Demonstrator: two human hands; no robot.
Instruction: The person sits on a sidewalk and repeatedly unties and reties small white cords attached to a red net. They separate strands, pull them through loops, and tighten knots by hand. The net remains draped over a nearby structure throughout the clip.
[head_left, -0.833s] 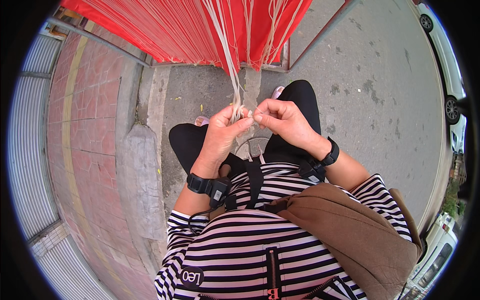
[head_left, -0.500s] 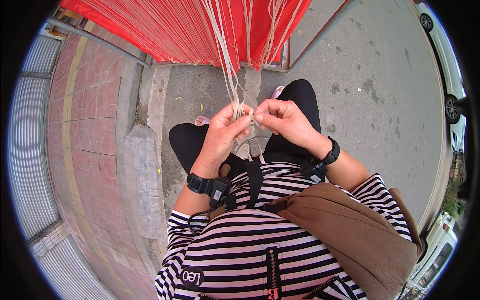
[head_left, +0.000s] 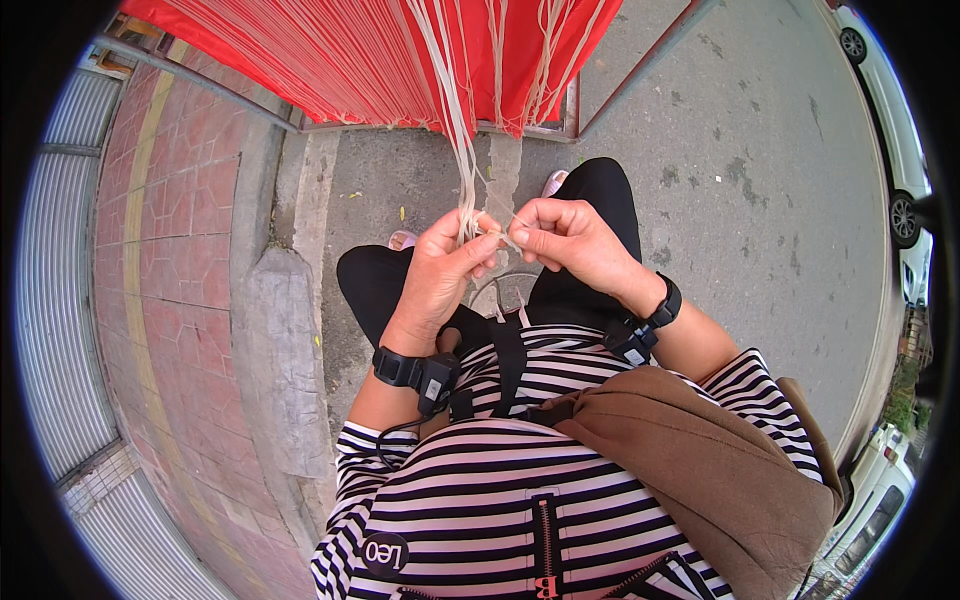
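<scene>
Cream strings (head_left: 455, 110) pinched between raised hands, left hand (head_left: 440, 270), right hand (head_left: 572, 240)

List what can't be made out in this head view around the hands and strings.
- Cream strings: where they end, head view, hidden inside left hand.
- Knot or loop between fingers of right hand: too small.
- Red fabric sheet: top cut off by the frame edge.
</scene>
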